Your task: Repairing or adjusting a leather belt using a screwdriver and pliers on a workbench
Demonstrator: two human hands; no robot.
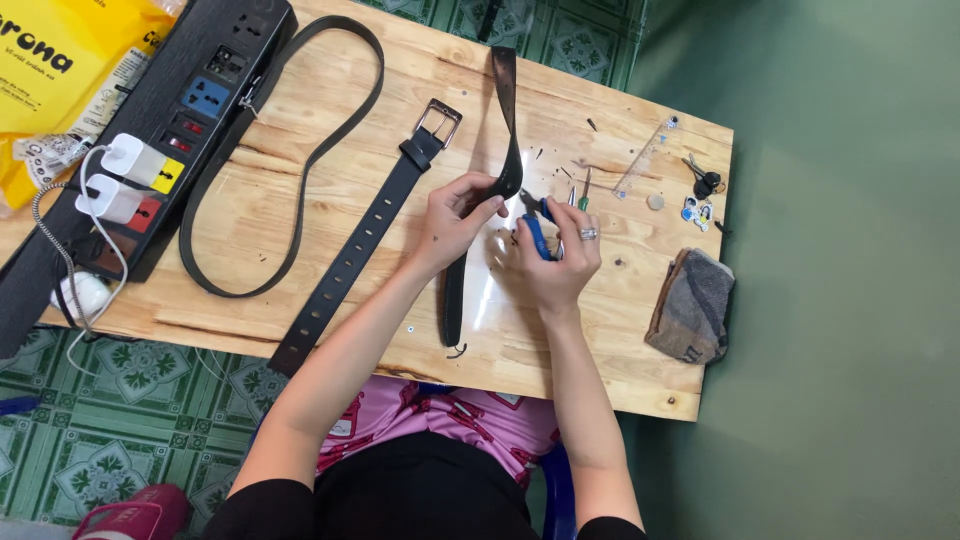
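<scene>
Belts lie across the wooden table [300, 290]: a looped strap [300, 180] and a buckled belt [370, 240], both untouched. Left hand [450, 225] pinches a third belt [508, 130]; right hand's [555, 260] grip closes on blue-handled pliers [537, 232] at its end, work seemingly unfinished.

A pale pine desk [640, 380] with visible grain and knots fills the middle of the view, its boards running across. Beneath it on the left lies a floor [130, 440] of green patterned tiles with ornate square motifs, and more of the same tiling shows beyond the far edge. To the right stretches a plain, smooth green surface [850, 300]. The light is soft and even, casting only faint shadows.
</scene>
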